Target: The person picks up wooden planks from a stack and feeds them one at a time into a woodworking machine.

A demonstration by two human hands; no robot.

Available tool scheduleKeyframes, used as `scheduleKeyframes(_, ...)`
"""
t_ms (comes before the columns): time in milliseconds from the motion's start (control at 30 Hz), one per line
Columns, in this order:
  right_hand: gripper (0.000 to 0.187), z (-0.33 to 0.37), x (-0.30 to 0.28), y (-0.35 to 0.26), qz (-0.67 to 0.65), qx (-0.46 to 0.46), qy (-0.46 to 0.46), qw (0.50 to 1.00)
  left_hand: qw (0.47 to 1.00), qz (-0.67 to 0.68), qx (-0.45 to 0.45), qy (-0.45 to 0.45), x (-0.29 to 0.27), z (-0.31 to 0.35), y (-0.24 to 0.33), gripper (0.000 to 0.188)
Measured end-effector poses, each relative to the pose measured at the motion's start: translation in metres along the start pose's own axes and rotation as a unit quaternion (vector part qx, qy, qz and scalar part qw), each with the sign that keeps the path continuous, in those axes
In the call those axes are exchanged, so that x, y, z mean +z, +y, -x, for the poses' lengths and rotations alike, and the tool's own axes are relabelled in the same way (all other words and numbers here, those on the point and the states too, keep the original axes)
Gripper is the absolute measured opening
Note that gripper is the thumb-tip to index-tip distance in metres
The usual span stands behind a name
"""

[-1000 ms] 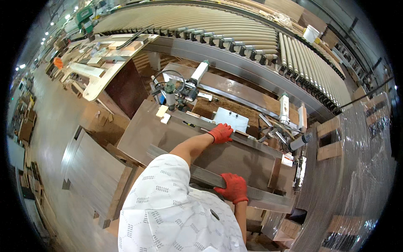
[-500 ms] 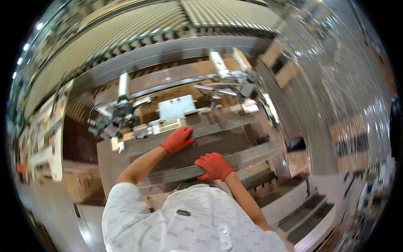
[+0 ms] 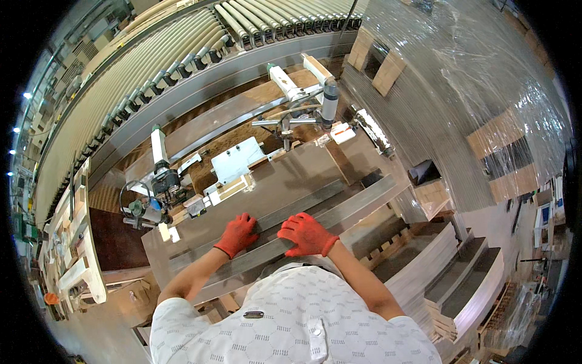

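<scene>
Two long, narrow grey boards lie side by side across a brown work table [image 3: 303,167] in front of me. My left hand [image 3: 238,235], in a red glove, has its fingers curled over the farther grey board [image 3: 297,203]. To its right, my right hand [image 3: 308,235], also red-gloved, grips the nearer grey board [image 3: 357,205] with the fingers bent over its top. Parts of both boards are hidden beneath the gloves.
Along the table's back stand a white metal plate [image 3: 237,160] and clamp-like cylinders [image 3: 159,148]. A roller conveyor [image 3: 182,51] runs beyond. Wrapped stacked panels [image 3: 424,103] rise at the right, with more grey boards [image 3: 418,258] stacked below. A wooden rack [image 3: 85,273] stands left.
My left hand has come toward me, and the farther board now lies closer to the nearer one. My right hand stays on the nearer board. The view has turned.
</scene>
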State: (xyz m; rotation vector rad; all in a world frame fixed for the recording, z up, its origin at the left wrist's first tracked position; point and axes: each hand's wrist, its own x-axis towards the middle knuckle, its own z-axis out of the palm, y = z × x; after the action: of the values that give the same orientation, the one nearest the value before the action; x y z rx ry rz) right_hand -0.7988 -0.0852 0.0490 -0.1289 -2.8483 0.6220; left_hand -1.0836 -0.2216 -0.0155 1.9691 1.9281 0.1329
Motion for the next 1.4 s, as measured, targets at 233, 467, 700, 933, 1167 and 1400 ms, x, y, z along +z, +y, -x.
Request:
scheduleKeyframes(233, 0.060, -0.014, -0.028, -0.006, -0.020, 0.012, 0.008, 1.000, 0.957, 0.290, -0.019, -0.016, -0.088, 0.008, 0.059, 0.052)
scheduleKeyframes(467, 0.049, -0.068, -0.028, 0.012, -0.014, 0.005, 0.125, 0.992, 0.992, 0.047, -0.051, 0.106, -0.115, 0.018, 0.076, 0.065)
scheduleKeyframes(700, 0.034, -0.035, 0.001, 0.022, 0.001, 0.086, 0.154, 0.984, 0.985, 0.046, -0.059, 0.155, -0.052, -0.024, -0.047, 0.064)
scheduleKeyframes(933, 0.029, 0.006, 0.017, 0.017, -0.019, 0.152, 0.173, 0.973, 0.973, -0.017, -0.121, 0.196, -0.021, -0.058, -0.099, 0.059)
scheduleKeyframes(1167, 0.026, 0.003, 0.015, 0.009, -0.009, 0.185, 0.163, 0.969, 0.949, -0.047, -0.139, 0.279, 0.020, -0.084, -0.121, 0.055)
scheduleKeyframes(1400, 0.025, -0.003, 0.011, 0.007, -0.010, 0.198, 0.150, 0.968, 0.954, 0.014, -0.096, 0.284, 0.016, -0.105, -0.117, 0.054)
